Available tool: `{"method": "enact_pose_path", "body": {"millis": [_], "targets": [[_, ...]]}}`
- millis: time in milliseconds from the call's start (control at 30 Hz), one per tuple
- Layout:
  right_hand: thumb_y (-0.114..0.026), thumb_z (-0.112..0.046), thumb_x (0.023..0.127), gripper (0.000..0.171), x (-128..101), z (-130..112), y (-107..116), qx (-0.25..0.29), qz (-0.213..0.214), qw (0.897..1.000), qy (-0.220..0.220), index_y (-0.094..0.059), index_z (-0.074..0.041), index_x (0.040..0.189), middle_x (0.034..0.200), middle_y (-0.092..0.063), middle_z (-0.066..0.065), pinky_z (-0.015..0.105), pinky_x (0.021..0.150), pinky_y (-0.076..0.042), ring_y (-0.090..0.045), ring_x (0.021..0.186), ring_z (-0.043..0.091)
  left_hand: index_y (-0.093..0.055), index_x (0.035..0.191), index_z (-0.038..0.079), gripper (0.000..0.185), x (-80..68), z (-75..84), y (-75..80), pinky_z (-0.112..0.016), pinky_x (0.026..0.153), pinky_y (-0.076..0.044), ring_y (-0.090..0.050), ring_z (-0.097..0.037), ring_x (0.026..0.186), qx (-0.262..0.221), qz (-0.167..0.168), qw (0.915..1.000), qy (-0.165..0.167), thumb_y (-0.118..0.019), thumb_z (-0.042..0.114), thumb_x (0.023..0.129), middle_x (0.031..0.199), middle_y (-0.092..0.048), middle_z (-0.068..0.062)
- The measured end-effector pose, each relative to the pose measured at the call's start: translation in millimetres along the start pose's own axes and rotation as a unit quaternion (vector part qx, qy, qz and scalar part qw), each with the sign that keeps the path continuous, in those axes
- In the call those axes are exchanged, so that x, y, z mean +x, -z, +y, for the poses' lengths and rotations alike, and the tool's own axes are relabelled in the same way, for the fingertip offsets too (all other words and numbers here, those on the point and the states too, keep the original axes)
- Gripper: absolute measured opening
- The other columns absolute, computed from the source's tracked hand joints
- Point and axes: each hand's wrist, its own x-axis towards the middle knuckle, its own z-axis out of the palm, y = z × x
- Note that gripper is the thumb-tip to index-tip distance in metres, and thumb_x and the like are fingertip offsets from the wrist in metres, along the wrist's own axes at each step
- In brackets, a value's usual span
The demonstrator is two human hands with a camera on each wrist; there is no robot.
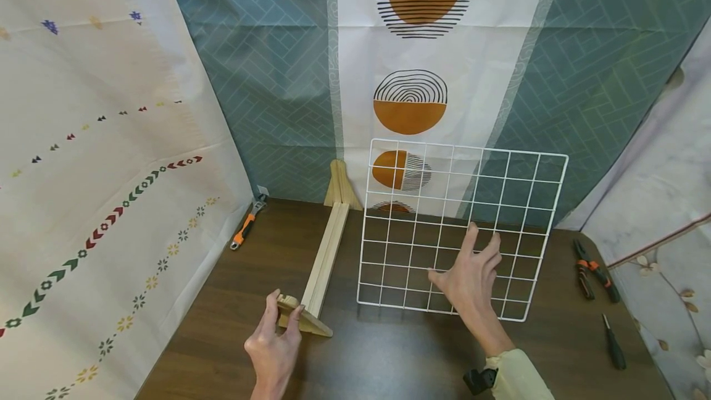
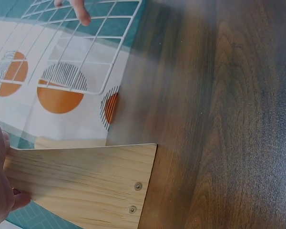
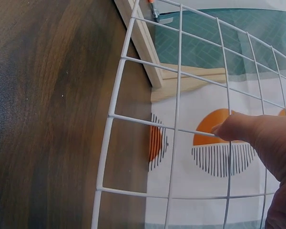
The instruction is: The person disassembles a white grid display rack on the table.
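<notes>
the white wire grid (image 1: 461, 227) stands upright on the surface (image 1: 389, 350), right hand (image 1: 469, 276) flat and unclenched against it. left hand (image 1: 274, 344) pinches the wooden stand's foot (image 1: 302, 316). the grid looks light, stiff and springy; best held by its rim.

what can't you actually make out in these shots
- Left hand: the head view shows only its back, so the grip on the wooden foot is hidden.
- Left wrist view: that hand is cut off by the left edge.
- Right hand: whether its fingers touch the wire grid panel or hover is unclear.
- Pliers, screwdriver: too small for detail.
</notes>
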Motion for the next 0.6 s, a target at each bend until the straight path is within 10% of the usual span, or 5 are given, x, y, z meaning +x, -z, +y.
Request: {"method": "enact_pose_path", "body": {"millis": [600], "targets": [[-0.102, -0.03, 0.049, 0.136, -5, 4, -18, -0.009, -0.066, 0.997, -0.039, -0.017, -0.006, 0.152, 0.15, -0.007, 0.039, 0.071, 0.074, -0.045, -0.027, 0.123, 0.062, -0.068, 0.114, -0.006, 0.056, -0.4, 1.1, -0.8, -0.048, 0.044, -0.052, -0.071, -0.04, 0.071, 0.002, 0.01, 0.9999, 0.008, -0.068, 0.046, 0.094, 0.1, -0.071, -0.026]]}}
